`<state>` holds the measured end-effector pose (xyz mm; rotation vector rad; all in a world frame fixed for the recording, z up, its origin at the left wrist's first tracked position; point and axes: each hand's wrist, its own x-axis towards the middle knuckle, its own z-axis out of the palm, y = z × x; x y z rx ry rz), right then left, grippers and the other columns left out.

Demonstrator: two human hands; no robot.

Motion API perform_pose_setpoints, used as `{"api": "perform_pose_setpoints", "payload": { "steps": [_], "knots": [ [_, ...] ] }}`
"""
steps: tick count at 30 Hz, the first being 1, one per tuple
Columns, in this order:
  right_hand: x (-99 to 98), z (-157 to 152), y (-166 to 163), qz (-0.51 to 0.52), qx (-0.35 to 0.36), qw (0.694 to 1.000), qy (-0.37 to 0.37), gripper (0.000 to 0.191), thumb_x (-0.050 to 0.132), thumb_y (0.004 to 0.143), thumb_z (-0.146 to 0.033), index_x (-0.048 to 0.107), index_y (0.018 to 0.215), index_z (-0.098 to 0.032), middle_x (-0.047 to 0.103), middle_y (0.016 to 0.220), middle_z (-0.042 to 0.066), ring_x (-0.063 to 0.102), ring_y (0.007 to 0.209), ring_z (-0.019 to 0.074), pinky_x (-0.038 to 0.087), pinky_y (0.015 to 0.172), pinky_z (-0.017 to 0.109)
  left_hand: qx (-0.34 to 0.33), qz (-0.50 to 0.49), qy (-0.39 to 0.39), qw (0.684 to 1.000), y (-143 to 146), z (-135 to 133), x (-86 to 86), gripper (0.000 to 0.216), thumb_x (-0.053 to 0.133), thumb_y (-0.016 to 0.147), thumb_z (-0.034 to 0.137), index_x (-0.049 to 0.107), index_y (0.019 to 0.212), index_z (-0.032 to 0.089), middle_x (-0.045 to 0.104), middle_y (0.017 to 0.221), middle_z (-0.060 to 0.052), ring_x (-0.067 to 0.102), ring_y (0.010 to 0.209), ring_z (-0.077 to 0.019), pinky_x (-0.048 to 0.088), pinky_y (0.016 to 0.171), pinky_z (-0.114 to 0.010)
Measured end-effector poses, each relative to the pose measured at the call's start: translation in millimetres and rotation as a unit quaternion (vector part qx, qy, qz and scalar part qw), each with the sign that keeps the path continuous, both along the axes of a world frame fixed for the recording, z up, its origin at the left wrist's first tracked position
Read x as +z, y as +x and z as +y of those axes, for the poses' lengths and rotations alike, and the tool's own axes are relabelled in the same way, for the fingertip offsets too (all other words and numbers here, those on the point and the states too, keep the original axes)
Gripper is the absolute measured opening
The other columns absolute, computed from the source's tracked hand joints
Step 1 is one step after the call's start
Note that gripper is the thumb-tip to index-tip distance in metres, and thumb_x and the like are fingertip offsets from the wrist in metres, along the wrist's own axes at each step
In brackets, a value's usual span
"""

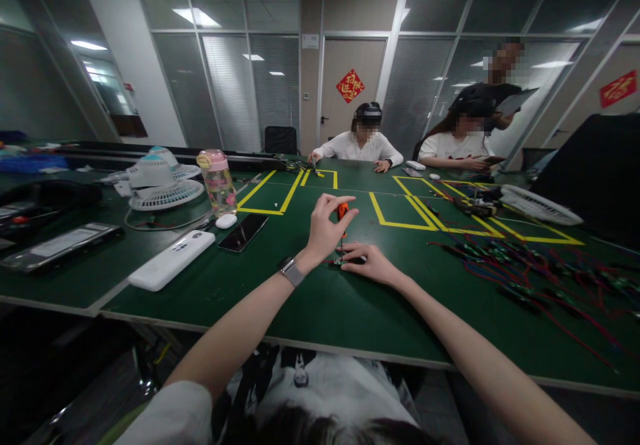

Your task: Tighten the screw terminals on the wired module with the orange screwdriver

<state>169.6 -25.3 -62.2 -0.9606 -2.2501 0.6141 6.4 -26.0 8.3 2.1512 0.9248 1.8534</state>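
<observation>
A screwdriver [343, 213] with an orange and black handle stands upright, its thin shaft pointing down. My left hand [324, 226], with a watch on its wrist, has thumb and fingers curled around the handle. Below, the screwdriver's tip meets a small circuit board [337, 262] on the table. My right hand [373, 265] rests low beside it, fingertips on the board and holding it against the surface. The fingers partly hide the board, and the exact contact at the tip is too small to make out.
The green table [300, 305] carries yellow tape outlines. To the left are a phone [243, 233], a white power bank [173, 260], a bottle [219, 183] and a white fan [163, 181]. Wired circuit boards [545, 271] lie at right. People [367, 141] sit opposite; another stands behind.
</observation>
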Motion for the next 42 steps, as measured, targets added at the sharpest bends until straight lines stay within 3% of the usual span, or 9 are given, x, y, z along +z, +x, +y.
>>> {"api": "perform_pose_setpoints", "payload": {
  "steps": [3, 7, 15, 21, 24, 31, 36, 39, 42],
  "knots": [
    [0.4, -0.3, -0.3, -0.002, -0.001, 1.000, 0.001, 0.021, 0.068, 0.075, -0.034, 0.074, 0.092, -0.024, 0.066, 0.116, 0.009, 0.058, 0.112, 0.0262, 0.040, 0.102, 0.047, -0.003, 0.005, -0.003, 1.000, -0.1, -0.3, -0.4, 0.025, 0.055, 0.087, 0.030, 0.064, 0.108, 0.022, 0.056, 0.097, -0.004, 0.055, 0.090, -0.0147, 0.045, 0.084, -0.027],
    [0.4, 0.0, -0.3, -0.007, -0.003, 1.000, -0.004, 0.022, 0.068, 0.075, -0.034, 0.074, 0.093, -0.024, 0.066, 0.117, 0.009, 0.058, 0.113, 0.0271, 0.037, 0.103, 0.049, -0.062, 0.011, -0.016, 0.998, -0.6, 2.5, -2.8, 0.035, 0.035, 0.095, 0.019, 0.053, 0.124, 0.022, 0.059, 0.111, -0.005, 0.054, 0.106, -0.0149, 0.041, 0.094, -0.030],
    [2.0, -1.2, -0.1, -0.004, -0.002, 1.000, -0.006, 0.022, 0.068, 0.075, -0.035, 0.074, 0.093, -0.024, 0.066, 0.116, 0.009, 0.058, 0.113, 0.0266, 0.039, 0.102, 0.047, 0.025, 0.010, -0.003, 1.000, -1.1, -0.6, -0.2, 0.018, 0.057, 0.085, 0.030, 0.066, 0.098, 0.020, 0.057, 0.089, -0.004, 0.054, 0.085, -0.0156, 0.045, 0.080, -0.029],
    [2.2, -1.9, -0.1, 0.006, -0.001, 1.000, 0.002, 0.023, 0.068, 0.074, -0.036, 0.074, 0.093, -0.024, 0.066, 0.115, 0.009, 0.058, 0.112, 0.0265, 0.041, 0.100, 0.047, -0.029, 0.003, -0.025, 0.999, -2.9, 2.1, -1.7, 0.036, 0.034, 0.094, 0.020, 0.056, 0.122, 0.022, 0.061, 0.108, -0.005, 0.055, 0.102, -0.0165, 0.042, 0.091, -0.031],
    [2.9, -2.5, 0.1, 0.001, 0.000, 1.000, 0.003, 0.022, 0.067, 0.076, -0.035, 0.074, 0.093, -0.024, 0.066, 0.115, 0.009, 0.059, 0.111, 0.0261, 0.041, 0.100, 0.047, -0.048, -0.011, -0.039, 0.998, -1.8, 4.1, -3.7, 0.037, 0.037, 0.094, 0.021, 0.049, 0.129, 0.023, 0.064, 0.109, -0.005, 0.056, 0.100, -0.0160, 0.043, 0.090, -0.031],
    [3.6, -3.2, -0.4, -0.003, -0.006, 1.000, -0.008, 0.022, 0.067, 0.076, -0.035, 0.074, 0.093, -0.024, 0.066, 0.117, 0.010, 0.058, 0.113, 0.0266, 0.038, 0.103, 0.050, 0.025, 0.003, -0.014, 1.000, -0.5, 0.4, -0.9, 0.022, 0.056, 0.086, 0.032, 0.065, 0.103, 0.021, 0.056, 0.091, -0.004, 0.053, 0.086, -0.0150, 0.044, 0.083, -0.028],
    [3.3, -2.9, -0.2, 0.000, -0.005, 1.000, -0.004, 0.022, 0.067, 0.076, -0.035, 0.074, 0.093, -0.025, 0.066, 0.117, 0.009, 0.057, 0.114, 0.0264, 0.038, 0.103, 0.049, -0.037, 0.006, -0.034, 0.999, -1.5, 4.7, -2.3, 0.034, 0.035, 0.094, 0.020, 0.055, 0.122, 0.021, 0.059, 0.105, -0.005, 0.055, 0.097, -0.0147, 0.043, 0.089, -0.029],
    [3.5, -3.4, 0.1, -0.001, -0.005, 1.000, -0.002, 0.022, 0.067, 0.076, -0.035, 0.074, 0.093, -0.025, 0.066, 0.116, 0.009, 0.058, 0.112, 0.0262, 0.040, 0.101, 0.048, -0.051, -0.008, -0.041, 0.998, -0.7, 6.2, -4.0, 0.033, 0.041, 0.093, 0.022, 0.053, 0.123, 0.021, 0.062, 0.104, -0.005, 0.056, 0.094, -0.0147, 0.044, 0.087, -0.029],
    [3.0, -3.3, 0.3, 0.002, -0.003, 1.000, 0.002, 0.021, 0.067, 0.076, -0.035, 0.074, 0.092, -0.024, 0.066, 0.116, 0.009, 0.059, 0.111, 0.0257, 0.042, 0.099, 0.046, -0.018, -0.003, -0.019, 1.000, -0.1, 4.0, -3.4, 0.026, 0.054, 0.087, 0.027, 0.060, 0.112, 0.022, 0.060, 0.096, -0.004, 0.055, 0.087, -0.0147, 0.045, 0.083, -0.029]
  ]
}}
